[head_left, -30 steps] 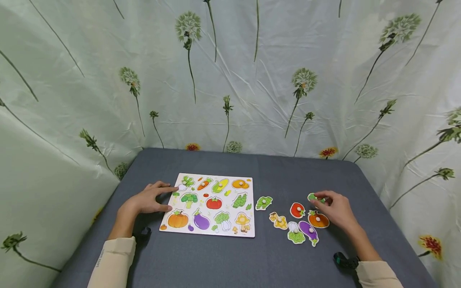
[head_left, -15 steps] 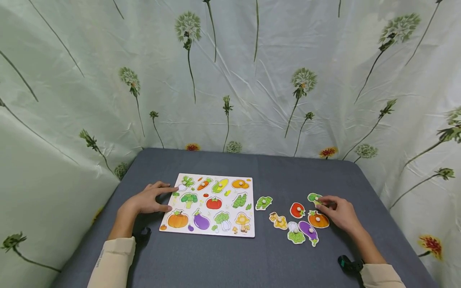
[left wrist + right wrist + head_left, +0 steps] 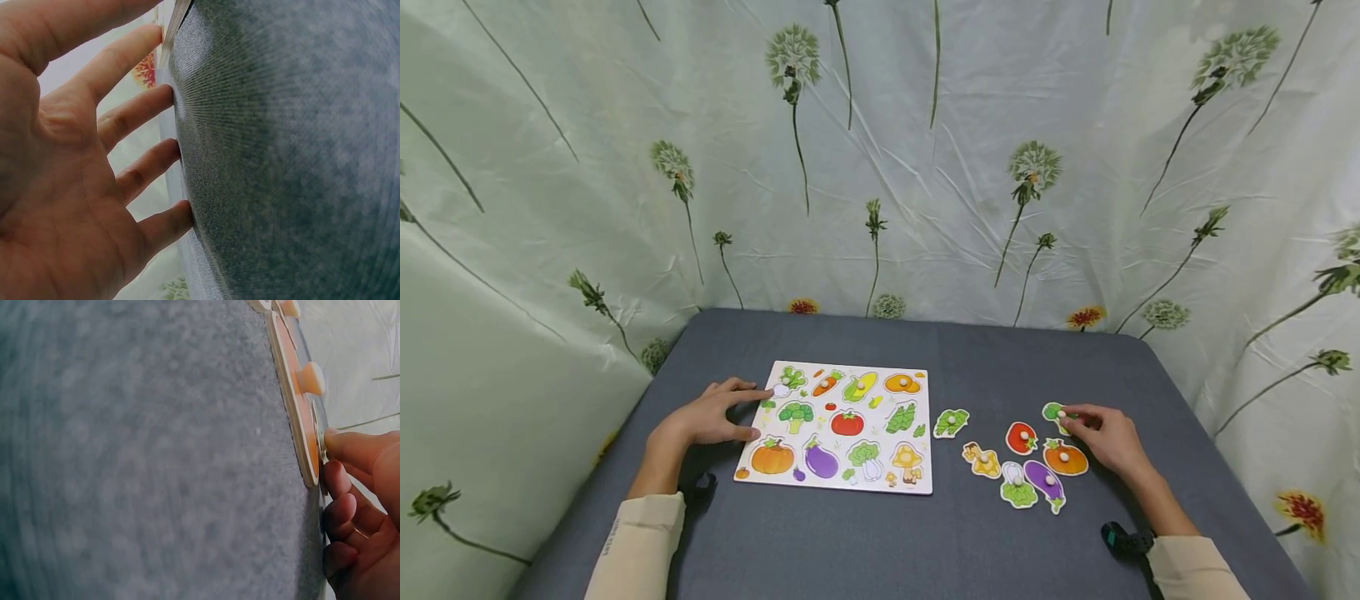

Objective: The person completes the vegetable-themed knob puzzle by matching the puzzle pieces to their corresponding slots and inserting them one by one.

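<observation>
In the head view a white vegetable puzzle board (image 3: 868, 477) lies flat at the middle left. My left hand (image 3: 709, 414) rests at its left edge, index finger and thumb touching the board, fingers spread. My right hand (image 3: 1105, 433) is low over the loose knobbed pieces on the right. Its thumb and index finger pinch a green broccoli puzzle piece (image 3: 1051, 411) at the knob. Close below that hand lies the pumpkin piece (image 3: 1064, 457), its edge and knob large in the right wrist view. The other right fingers (image 3: 340, 509) are curled.
Left of the broccoli lie a tomato piece (image 3: 1021, 438), an eggplant piece (image 3: 1043, 482), a cabbage piece (image 3: 1018, 492), a mushroom piece (image 3: 982, 460) and a green pea-pod piece (image 3: 951, 423). A grey cloth covers the table (image 3: 850, 550). Behind it hangs a flowered curtain (image 3: 940, 208).
My right hand has drawn slightly right and down, baring more of the broccoli piece, then closed its fingertips at the knob. My left hand and the board look unchanged.
</observation>
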Demonstrator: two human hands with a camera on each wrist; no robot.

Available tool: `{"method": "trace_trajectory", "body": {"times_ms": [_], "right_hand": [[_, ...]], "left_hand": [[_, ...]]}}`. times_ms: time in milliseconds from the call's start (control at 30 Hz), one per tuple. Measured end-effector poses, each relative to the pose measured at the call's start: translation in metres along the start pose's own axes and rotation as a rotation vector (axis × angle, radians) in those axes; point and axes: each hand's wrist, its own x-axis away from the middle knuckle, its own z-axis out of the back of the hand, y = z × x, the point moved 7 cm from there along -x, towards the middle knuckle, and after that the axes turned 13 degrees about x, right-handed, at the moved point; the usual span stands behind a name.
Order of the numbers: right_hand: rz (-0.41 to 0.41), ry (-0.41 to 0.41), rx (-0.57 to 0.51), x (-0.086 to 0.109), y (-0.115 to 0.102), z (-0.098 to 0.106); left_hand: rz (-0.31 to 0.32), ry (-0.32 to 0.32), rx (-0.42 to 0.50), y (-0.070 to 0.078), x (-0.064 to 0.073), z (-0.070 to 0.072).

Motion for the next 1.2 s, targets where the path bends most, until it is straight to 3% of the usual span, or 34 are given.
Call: {"method": "trace_trajectory", "body": {"times_ms": [367, 633, 1200], "right_hand": [[-0.054, 0.067, 0.002, -0.003, 0.003, -0.001], [-0.046, 0.091, -0.001, -0.002, 0.001, 0.002], [0.025, 0.120, -0.023, -0.001, -0.031, 0.014]], "left_hand": [[0.002, 0.000, 0.005, 0.002, 0.001, 0.000], [0.002, 0.005, 0.008, 0.001, 0.001, 0.000], [-0.006, 0.003, -0.003, 0.001, 0.001, -0.001]]}}
